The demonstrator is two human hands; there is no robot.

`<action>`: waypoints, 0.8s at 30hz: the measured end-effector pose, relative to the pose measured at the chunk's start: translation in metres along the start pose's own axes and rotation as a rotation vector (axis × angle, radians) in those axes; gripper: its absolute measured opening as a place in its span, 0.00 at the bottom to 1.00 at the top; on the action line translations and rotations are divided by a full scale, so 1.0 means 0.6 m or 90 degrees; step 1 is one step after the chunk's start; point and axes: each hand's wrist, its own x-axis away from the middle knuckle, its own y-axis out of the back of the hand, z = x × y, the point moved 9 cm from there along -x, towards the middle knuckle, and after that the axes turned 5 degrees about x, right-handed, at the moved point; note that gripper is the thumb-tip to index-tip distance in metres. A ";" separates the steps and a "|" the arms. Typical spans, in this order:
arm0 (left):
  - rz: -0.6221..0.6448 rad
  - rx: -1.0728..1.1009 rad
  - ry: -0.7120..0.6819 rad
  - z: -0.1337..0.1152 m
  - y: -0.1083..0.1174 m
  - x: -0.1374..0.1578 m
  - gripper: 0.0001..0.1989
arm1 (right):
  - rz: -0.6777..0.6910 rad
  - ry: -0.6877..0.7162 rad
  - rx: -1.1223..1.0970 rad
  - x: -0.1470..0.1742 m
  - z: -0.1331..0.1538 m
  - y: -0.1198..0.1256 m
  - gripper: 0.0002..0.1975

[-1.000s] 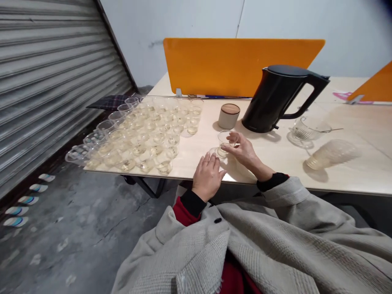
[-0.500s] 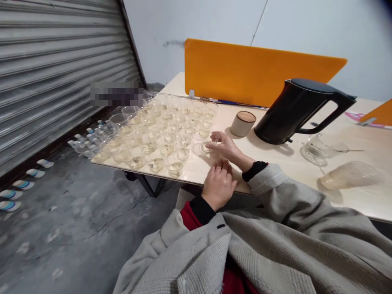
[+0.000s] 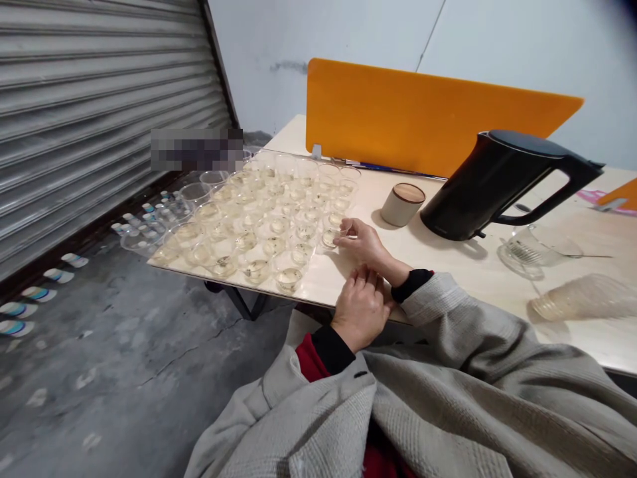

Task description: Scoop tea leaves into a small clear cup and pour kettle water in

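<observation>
My right hand (image 3: 362, 241) has its thumb and fingers around the near side of a clear plastic cup (image 3: 329, 239), which stands on the table at the right edge of the group. Pale liquid shows low in that cup. My left hand (image 3: 362, 309) lies flat at the table's front edge, just below the right wrist, its fingers stretched out and holding nothing. Left of both hands, many clear plastic cups (image 3: 273, 247) stand close together in rows, with pale liquid and dark bits in them.
A lidded canister (image 3: 401, 207) and a black kettle (image 3: 488, 186) stand to the right. Beyond them are a glass pitcher (image 3: 540, 247) and a stack of clear cups (image 3: 580, 299) lying on its side. An orange divider (image 3: 423, 116) borders the back.
My right hand has moved slightly left, bringing the cup close against the rows. My left hand stays at the table edge. The view has shifted slightly.
</observation>
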 end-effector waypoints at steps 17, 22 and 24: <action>-0.007 -0.015 -0.005 0.004 -0.003 0.001 0.30 | -0.118 0.023 0.132 0.183 -0.023 0.218 0.28; -0.011 -0.008 -0.008 0.011 -0.004 0.003 0.28 | -0.266 -0.004 0.276 0.340 -0.002 0.354 0.22; -0.004 -0.002 -0.007 0.014 -0.006 0.001 0.27 | -0.378 -0.014 0.372 0.396 0.021 0.425 0.20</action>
